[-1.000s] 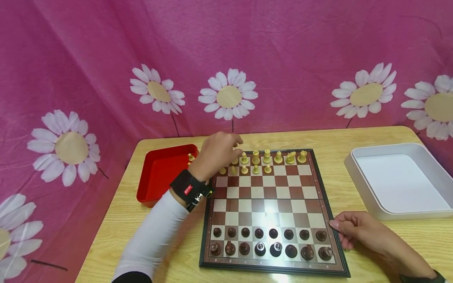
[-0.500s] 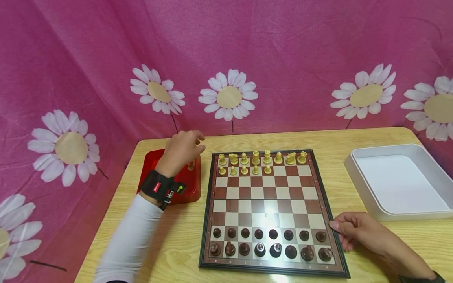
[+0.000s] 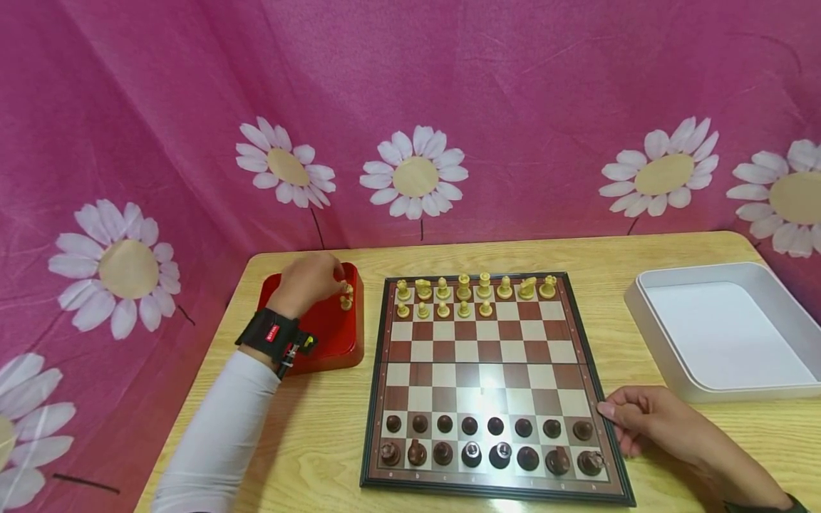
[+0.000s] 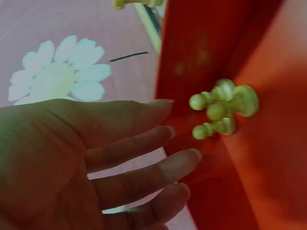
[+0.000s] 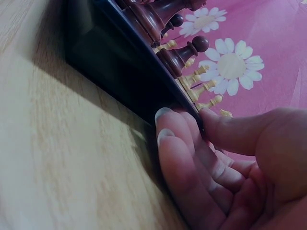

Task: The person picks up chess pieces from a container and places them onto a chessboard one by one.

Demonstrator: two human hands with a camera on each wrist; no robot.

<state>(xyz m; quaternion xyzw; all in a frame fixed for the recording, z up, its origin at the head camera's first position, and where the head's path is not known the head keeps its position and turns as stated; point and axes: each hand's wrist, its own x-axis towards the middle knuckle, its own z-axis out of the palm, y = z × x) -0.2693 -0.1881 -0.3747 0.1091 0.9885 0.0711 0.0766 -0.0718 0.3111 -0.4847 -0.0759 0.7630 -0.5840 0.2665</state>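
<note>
My left hand point(image 3: 306, 286) reaches over the red box point(image 3: 330, 343). In the left wrist view, its outstretched fingers point(image 4: 144, 179) are close to three cream pawns point(image 4: 245, 100) clustered in the box, with a gap between. My right hand point(image 3: 663, 422) grips the right edge of the chessboard point(image 3: 462, 350), thumb on top and curled fingers at the side, as the right wrist view shows. Cream pieces point(image 3: 464, 286) fill the far row, with several cream pawns point(image 3: 442, 311) before them on the left. Dark pieces point(image 3: 442, 450) and dark pawns point(image 3: 470, 425) stand in the two near rows.
A white tray point(image 3: 689, 381) stands on the wooden table point(image 3: 321, 434) to the right of the board. Behind and at the left hangs a pink cloth point(image 3: 526, 142) with printed daisies.
My left hand has moved left from the board's far left corner to the red box and lowered toward the pawns there. The right hand stays at the board's edge.
</note>
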